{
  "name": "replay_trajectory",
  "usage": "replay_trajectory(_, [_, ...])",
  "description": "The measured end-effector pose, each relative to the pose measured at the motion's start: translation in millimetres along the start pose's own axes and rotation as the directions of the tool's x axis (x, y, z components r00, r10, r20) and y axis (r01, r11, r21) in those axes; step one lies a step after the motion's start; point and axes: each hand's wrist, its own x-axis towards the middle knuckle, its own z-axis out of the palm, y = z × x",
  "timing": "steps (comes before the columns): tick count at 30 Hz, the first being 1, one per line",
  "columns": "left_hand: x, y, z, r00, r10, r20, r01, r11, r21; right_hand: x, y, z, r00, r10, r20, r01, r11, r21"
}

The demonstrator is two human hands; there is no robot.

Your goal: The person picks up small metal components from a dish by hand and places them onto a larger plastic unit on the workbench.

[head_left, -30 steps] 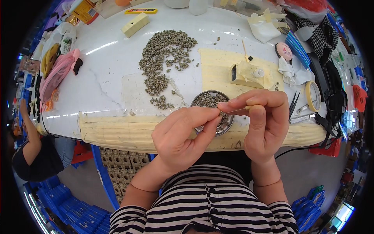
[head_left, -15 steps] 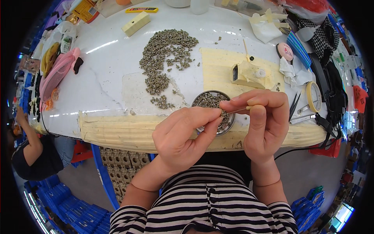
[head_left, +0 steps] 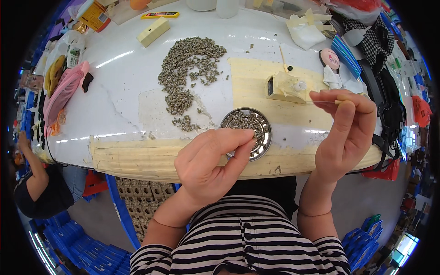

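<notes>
My left hand (head_left: 206, 158) is pinched at the near side of a round metal dish (head_left: 264, 147). A tiny piece seems to sit between its thumb and forefinger, too small to make out. Small metal parts (head_left: 243, 120) lie inside the dish. To the right, my right hand (head_left: 346, 135) is raised above the table with a thin needle tool (head_left: 338, 102) between thumb and fingers. The tool has a short pale yellow handle, and its fine shaft points left. A large heap of similar small metal parts (head_left: 176, 68) spreads over the white tabletop beyond my left hand.
Beyond my right hand stands a tape-covered block (head_left: 286, 89) with a thin stick beside it. A pale rectangular block (head_left: 153, 32) lies at the back left, and a pink mesh item (head_left: 66, 89) at the far left. Yellowish tape (head_left: 133, 158) covers the table's front edge. Another person (head_left: 43, 183) sits at left.
My right hand has moved right and slightly up with the needle tool, away from my left hand. My left hand stays pinched by the dish. The whole view has shifted slightly.
</notes>
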Motion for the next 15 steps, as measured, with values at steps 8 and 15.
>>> replay_trajectory(8, [-1, -1, 0, 1.000, 0.003, -0.011, -0.003, 1.000, -0.009, 18, 21, -8, 0.971, -0.223, 0.085, 0.231, 0.788, -0.571])
replay_trajectory(15, [-2, -1, -2, 0.999, 0.037, -0.036, -0.038, 0.999, -0.008, 3, 2, -3, 0.961, -0.218, 0.169, 0.276, 0.793, -0.543])
